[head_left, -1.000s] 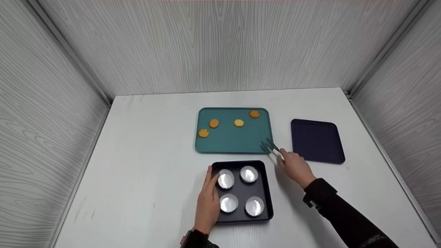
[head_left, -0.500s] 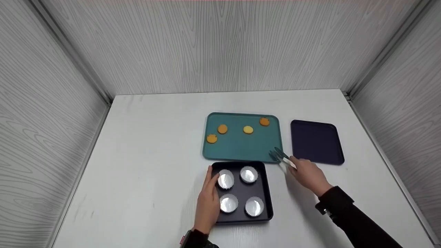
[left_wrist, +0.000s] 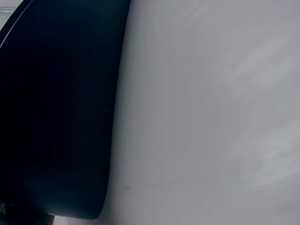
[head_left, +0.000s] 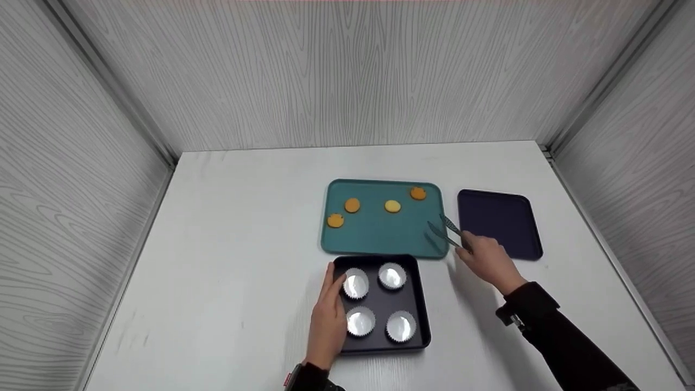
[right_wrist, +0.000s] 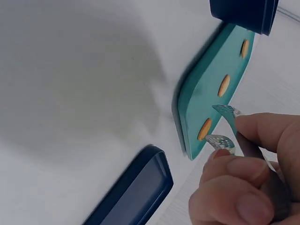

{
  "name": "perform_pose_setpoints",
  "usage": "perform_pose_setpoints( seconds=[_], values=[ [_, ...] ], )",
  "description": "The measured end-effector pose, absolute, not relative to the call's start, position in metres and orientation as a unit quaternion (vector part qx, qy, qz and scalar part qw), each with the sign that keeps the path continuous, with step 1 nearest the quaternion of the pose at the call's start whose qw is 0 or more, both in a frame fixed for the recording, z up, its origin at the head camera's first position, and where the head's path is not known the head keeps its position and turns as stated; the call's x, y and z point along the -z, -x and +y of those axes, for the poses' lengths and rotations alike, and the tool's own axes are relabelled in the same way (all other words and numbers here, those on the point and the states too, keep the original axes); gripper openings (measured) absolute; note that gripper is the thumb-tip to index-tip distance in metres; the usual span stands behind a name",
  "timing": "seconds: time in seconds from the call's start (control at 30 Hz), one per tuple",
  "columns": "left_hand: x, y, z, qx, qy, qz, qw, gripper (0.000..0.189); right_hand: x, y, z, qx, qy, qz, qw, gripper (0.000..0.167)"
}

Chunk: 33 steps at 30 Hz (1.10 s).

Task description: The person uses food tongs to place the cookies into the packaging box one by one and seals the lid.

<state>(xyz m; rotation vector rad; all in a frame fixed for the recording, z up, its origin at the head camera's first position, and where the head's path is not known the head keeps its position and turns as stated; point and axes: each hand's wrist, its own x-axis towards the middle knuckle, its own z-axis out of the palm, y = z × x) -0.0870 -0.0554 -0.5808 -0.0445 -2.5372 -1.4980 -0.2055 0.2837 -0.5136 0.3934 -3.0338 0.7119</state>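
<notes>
My left hand (head_left: 327, 331) holds the left side of a dark square baking pan (head_left: 425, 320), fingers along its wall and rim. In the left wrist view the pan's dark outer wall (left_wrist: 61, 112) fills the left side. Inside it stand several fluted cupcake liners (head_left: 400, 326). My right hand (head_left: 491, 263) grips a pair of metal tongs (head_left: 448, 234) with perforated tips spread apart and nothing between them. Those tips hover over the right front corner of a teal tray (head_left: 380, 239). Several biscuits lie on it, including a yellow biscuit (head_left: 392, 206) and an orange biscuit (head_left: 352, 205).
A flat dark square tray (head_left: 497, 220) lies right of the teal tray, just behind my right hand. The baking pan's far rim sits close against the teal tray's front edge. A grey wood-grain panel (head_left: 347, 76) borders the white table (head_left: 244, 244) at the back.
The teal tray has shifted right and toward me with its biscuits, most of it before the half-second frame. The tongs moved right with it, then their tips rose. My left hand stayed put.
</notes>
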Motion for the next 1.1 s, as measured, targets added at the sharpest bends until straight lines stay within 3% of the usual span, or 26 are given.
perform_pose_setpoints(
  seconds=[0.3, 0.6, 0.87, 1.1],
  values=[
    [0.580, 0.086, -0.055, 0.510, 0.010, -0.855, 0.091, 0.043, 0.514, 0.248, 0.270, -0.236, -0.103, -0.966, -0.011, 0.018],
    [0.580, 0.086, -0.055, 0.518, 0.005, -0.851, 0.085, 0.043, 0.513, 0.284, 0.252, -0.209, -0.066, -0.973, -0.070, 0.048],
    [0.579, 0.086, -0.055, 0.518, -0.004, -0.852, 0.075, 0.048, 0.520, 0.302, 0.235, -0.189, -0.058, -0.976, -0.087, 0.035],
    [0.579, 0.086, -0.056, 0.516, 0.000, -0.853, 0.072, 0.053, 0.520, 0.307, 0.228, -0.172, -0.052, -0.980, -0.086, 0.037]
  ],
)
